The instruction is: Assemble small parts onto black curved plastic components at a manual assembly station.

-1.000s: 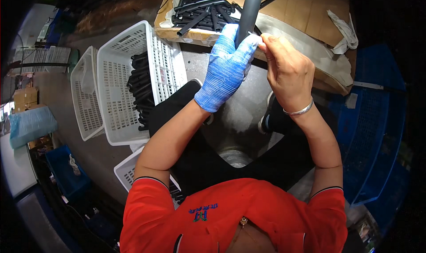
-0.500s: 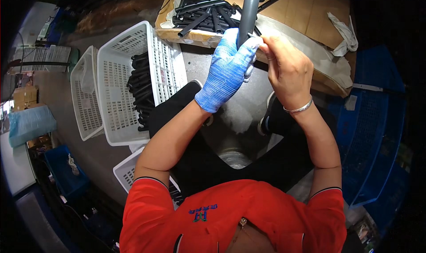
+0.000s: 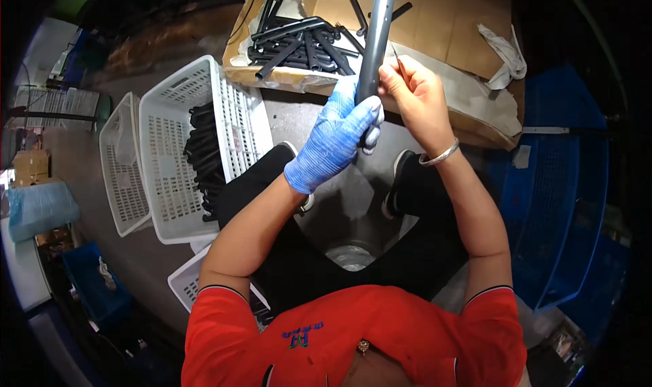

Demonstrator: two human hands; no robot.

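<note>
1. I viewed the work through the head camera; the long dark tube (image 3: 378, 44) was at the upper middle of the frame, leaning slightly right and running off the top edge.
2. Left hand (image 3: 329, 139), in a blue knitted glove, was closed around the lower end of the tube.
3. Right hand (image 3: 424, 105), bare, held a narrow pinch on a slim tool (image 3: 403, 69) with a thin point; I could not tell its exact kind. Its fingertips were just beside the tube; contact I could not confirm.
4. A bracelet (image 3: 440, 153) circled the right wrist.
5. Behind the hands, a shallow cardboard box (image 3: 275, 79) spanned the upper middle to upper right. A jumbled pile of black tubes (image 3: 302, 47) lay in its left part; a white cloth (image 3: 504, 56) hung at its right side.
6. At left of centre I noted a white basket (image 3: 241, 119) holding dark parts (image 3: 204, 149).
7. Blue crates (image 3: 540, 210) stood at the right.
</note>
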